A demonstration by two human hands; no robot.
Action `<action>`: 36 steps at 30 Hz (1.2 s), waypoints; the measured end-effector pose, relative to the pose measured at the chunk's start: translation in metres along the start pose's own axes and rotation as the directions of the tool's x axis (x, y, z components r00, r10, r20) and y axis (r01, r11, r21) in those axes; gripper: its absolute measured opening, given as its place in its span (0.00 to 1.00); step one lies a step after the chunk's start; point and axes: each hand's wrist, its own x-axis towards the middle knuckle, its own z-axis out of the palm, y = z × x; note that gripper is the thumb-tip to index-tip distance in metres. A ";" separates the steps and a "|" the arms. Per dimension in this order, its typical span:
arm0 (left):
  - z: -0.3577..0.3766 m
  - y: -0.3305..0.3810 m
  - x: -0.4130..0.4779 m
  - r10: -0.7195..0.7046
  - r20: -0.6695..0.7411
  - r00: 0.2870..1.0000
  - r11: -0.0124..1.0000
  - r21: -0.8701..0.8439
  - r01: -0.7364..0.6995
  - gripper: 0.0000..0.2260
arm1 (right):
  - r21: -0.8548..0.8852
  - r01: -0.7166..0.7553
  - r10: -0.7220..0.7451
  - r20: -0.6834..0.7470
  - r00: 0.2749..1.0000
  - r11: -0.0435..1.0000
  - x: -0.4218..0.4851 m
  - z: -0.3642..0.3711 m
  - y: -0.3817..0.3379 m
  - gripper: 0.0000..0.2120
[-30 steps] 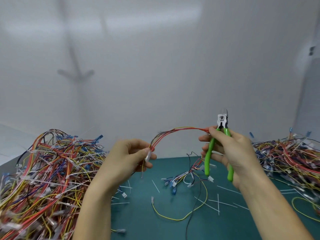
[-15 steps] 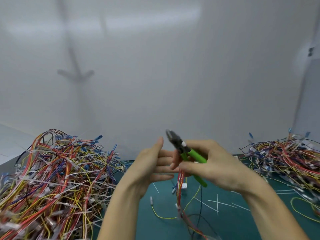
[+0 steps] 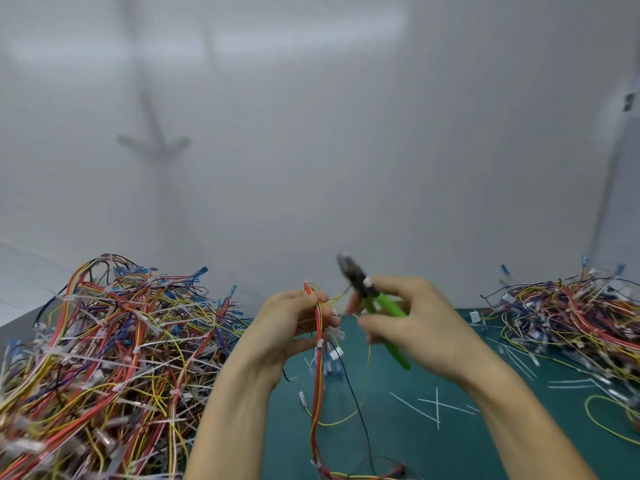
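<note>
One harness [image 3: 316, 393] of red and yellow wires hangs at lower centre of the frame. Its top is pinched in the left hand [image 3: 287, 327] and its tail trails onto the bench [image 3: 450, 452]. Just right of it, the right hand [image 3: 415, 323] is curled round green cutters [image 3: 382, 304], whose blurred nose points up-left, clear of the wires. A white tie seems to bind the bundle below the fingers, so this cut looks undone. At lower right lie cut ties [image 3: 436, 407]. The big pile [image 3: 104, 358] at left suggests much remains; the smaller pile [image 3: 571, 313] at right is likely finished.
</note>
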 end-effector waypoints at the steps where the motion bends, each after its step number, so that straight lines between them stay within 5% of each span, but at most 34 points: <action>1: -0.001 0.001 -0.001 0.018 0.009 1.000 1.000 0.001 -0.018 0.08 | 0.031 -0.025 0.030 -0.158 0.987 0.999 0.003 0.004 0.005 0.08; 4: -0.003 0.006 -0.005 0.082 0.048 0.996 0.997 -0.008 -0.081 0.08 | 0.005 -0.228 0.212 -0.386 0.898 0.974 0.010 0.012 0.024 0.07; 10: -0.001 0.011 -0.016 0.210 0.140 0.968 0.978 -0.020 -0.209 0.09 | 0.023 -0.488 0.488 0.030 0.872 0.872 0.006 0.021 0.045 0.17; 14: 0.002 0.016 -0.019 0.297 0.208 0.932 0.955 -0.091 -0.284 0.10 | 0.095 -0.469 0.462 0.089 0.883 0.878 0.006 0.037 0.045 0.20; 21: -0.004 0.024 -0.025 0.408 0.186 0.894 0.913 -0.089 -0.398 0.10 | 0.197 -0.317 0.360 -0.246 0.900 0.928 0.013 0.026 0.044 0.14; 27: -0.009 0.029 -0.034 0.463 0.270 0.844 0.842 0.162 -0.514 0.14 | 0.335 -0.179 0.292 -0.326 0.899 0.925 0.009 0.004 0.017 0.05; 32: 0.001 0.027 -0.037 0.280 0.486 0.828 0.669 0.520 -0.531 0.11 | 0.565 -0.077 0.223 -0.195 0.955 0.822 0.000 -0.002 -0.017 0.19; 36: 0.007 0.023 -0.036 0.121 0.515 0.848 0.659 0.597 -0.457 0.10 | 0.507 -0.074 0.244 -0.278 0.929 0.859 0.000 0.003 -0.015 0.10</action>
